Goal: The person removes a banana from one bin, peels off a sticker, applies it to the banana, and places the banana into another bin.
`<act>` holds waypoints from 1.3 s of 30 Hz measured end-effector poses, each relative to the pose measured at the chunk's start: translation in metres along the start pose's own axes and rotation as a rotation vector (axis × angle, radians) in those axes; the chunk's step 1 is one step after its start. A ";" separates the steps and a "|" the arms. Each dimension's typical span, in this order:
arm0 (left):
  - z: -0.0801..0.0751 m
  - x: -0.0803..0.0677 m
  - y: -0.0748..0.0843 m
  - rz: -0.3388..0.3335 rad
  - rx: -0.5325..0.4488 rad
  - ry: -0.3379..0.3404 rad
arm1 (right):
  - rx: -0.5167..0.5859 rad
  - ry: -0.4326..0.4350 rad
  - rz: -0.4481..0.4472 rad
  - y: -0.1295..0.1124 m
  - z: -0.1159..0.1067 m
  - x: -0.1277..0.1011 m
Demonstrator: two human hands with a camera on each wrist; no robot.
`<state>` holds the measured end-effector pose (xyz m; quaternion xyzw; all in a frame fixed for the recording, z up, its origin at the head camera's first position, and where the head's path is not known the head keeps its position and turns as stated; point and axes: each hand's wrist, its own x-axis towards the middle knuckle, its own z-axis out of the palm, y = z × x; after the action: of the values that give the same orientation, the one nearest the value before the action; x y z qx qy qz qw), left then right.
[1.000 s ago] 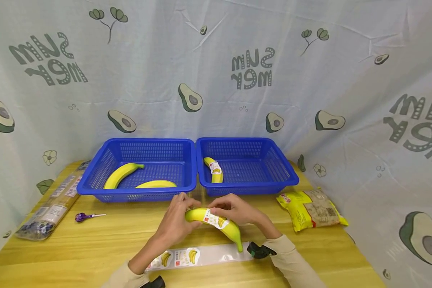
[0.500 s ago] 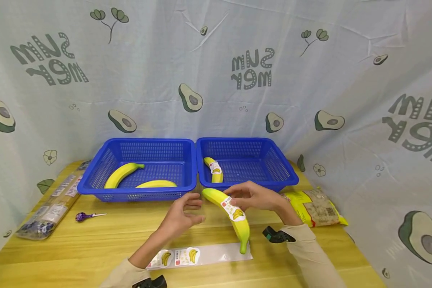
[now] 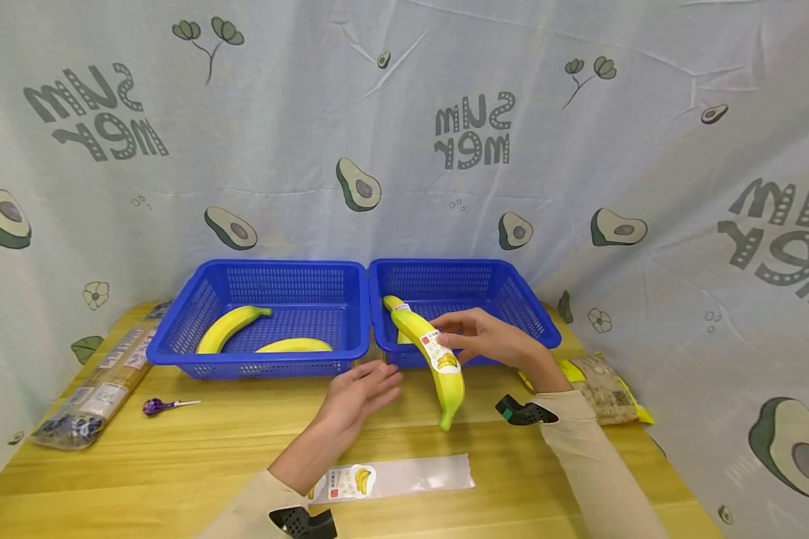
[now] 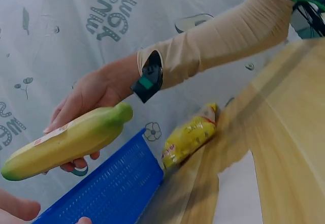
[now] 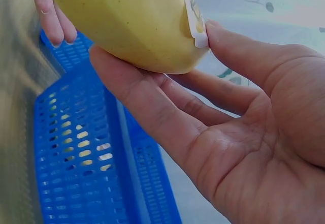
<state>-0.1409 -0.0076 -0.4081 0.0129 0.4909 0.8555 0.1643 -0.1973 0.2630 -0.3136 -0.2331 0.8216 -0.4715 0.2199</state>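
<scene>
Up and back went the banana (image 3: 432, 356), from low over the counter (image 3: 175, 457) to the front rim of the right blue basket (image 3: 512, 299); right hand (image 3: 487, 338) fingers pinch it by its sticker (image 3: 443, 357); left hand (image 3: 360, 392) has let go, fingers loose and open, hovering just beside it above the sticker strip (image 3: 391, 478).

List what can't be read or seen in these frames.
- Banana label text: head view, too small.
- Second labelled banana in right basket: head view, mostly hidden behind held banana.
- Yellow packet: head view, partly covered by right hand and its forearm.
- Left hand: left wrist view, cut off by frame edge.
- Banana ends: right wrist view, cropped, too close.
</scene>
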 end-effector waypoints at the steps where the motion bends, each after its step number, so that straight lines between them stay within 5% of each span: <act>1: 0.002 0.001 0.000 0.001 -0.022 0.014 | 0.001 0.006 -0.001 -0.001 -0.002 0.001; 14: 0.010 0.020 0.000 -0.005 -0.225 0.175 | 0.012 0.152 0.050 -0.005 -0.032 0.027; 39: 0.020 0.039 0.002 0.013 -0.464 0.255 | 0.106 0.174 0.192 0.025 -0.061 0.080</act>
<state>-0.1744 0.0193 -0.4014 -0.1297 0.2980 0.9410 0.0941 -0.3009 0.2678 -0.3189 -0.0996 0.8300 -0.5095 0.2038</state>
